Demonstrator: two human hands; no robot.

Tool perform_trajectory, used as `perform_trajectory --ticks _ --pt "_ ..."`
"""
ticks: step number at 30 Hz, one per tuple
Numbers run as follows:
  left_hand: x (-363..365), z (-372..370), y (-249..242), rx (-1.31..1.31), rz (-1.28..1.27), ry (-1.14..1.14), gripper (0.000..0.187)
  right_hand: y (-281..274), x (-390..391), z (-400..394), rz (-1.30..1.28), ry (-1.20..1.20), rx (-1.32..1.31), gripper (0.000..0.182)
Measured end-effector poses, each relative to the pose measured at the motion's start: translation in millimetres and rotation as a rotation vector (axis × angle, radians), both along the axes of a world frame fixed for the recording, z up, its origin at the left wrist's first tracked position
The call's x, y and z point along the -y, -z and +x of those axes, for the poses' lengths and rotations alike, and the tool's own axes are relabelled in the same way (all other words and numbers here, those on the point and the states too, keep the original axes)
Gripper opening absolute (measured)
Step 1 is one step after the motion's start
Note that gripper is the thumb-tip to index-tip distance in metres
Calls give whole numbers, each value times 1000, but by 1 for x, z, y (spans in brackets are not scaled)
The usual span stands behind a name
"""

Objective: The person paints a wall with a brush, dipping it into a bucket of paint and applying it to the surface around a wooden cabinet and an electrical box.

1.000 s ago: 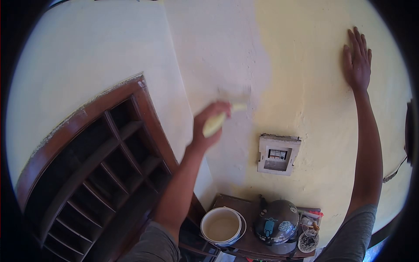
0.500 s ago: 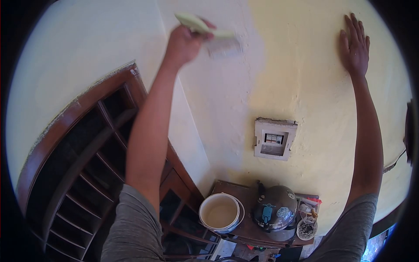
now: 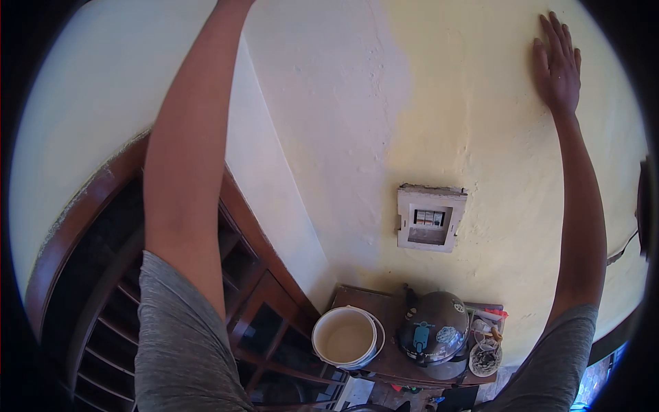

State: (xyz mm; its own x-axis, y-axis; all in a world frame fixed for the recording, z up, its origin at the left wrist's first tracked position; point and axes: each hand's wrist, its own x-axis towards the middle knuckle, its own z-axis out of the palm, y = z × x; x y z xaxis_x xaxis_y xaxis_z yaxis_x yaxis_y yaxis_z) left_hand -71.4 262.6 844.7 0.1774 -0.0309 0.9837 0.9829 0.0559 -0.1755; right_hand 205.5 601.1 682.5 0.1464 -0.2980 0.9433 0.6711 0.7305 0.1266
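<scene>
L arm (image 3: 185,158) now stretches straight up; L hand and brush, seen mid-wall 1 s ago and higher 0.5 s ago, are out past the top edge. View tilts slightly; R hand (image 3: 557,65) sits nearer the top.

no readable text, helmet (image 3: 434,336) stickers illegible

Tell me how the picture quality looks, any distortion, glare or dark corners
Head view: strong fisheye, so the wooden shelf frame bows and black vignette fills the corners; soft daylight, no harsh glare on the wall; right hand sharp enough; left hand is cut off by the top edge.
</scene>
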Motion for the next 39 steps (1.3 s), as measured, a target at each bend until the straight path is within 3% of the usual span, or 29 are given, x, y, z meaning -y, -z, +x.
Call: perform_trajectory --ticks 3,5,6,7,8,10,12,17,21,23,26,29,30,31,32,34,36,39 --pt "-7 -27 46 -98 -94 91 12 0 -2 0 13 13 0 49" --pt "-11 -34 99 -24 -101 211 12 0 -6 0 7 8 6 49" --pt "-21 -68 118 -17 -62 286 16 0 -7 0 6 11 7 49" --pt "-18 -52 147 37 -111 463 15 -2 -6 0 11 7 8 49" --pt "-18 -51 174 -49 -56 356 27 -1 -6 0 11 7 9 50" --pt "-3 -38 233 95 -203 304 24 -2 -4 -1 18 3 10 50" --pt "-2 -35 290 184 -243 461 36 -1 -3 0 9 -1 6 49" --pt "23 -12 399 327 -468 438 29 0 1 -2 0 -6 11 49" --pt "36 4 376 624 -624 580 25 -1 -3 -1 8 12 3 50" --pt "27 -12 335 439 -650 441 21 -2 -4 -2 13 9 3 50" --pt "3 -32 261 438 -622 347 17 4 14 -1 -56 67 -10 49" --pt "-7 -30 199 210 -361 380 17 5 42 3 -250 76 40 52" --pt "-5 -24 182 124 -281 316 18 5 46 6 -370 26 104 56" --pt "1 -24 171 89 -201 73 19 5 45 6 -376 27 108 56" --pt "1 -10 158 78 -170 159 13 5 42 5 -342 30 95 55" --pt "-6 -6 156 76 -150 248 12 6 37 4 -321 36 88 54" --pt "-15 -21 175 -103 -108 387 13 6 35 2 -293 77 53 54" --pt "-23 -33 243 -96 -182 416 18 9 26 1 -240 71 55 55"
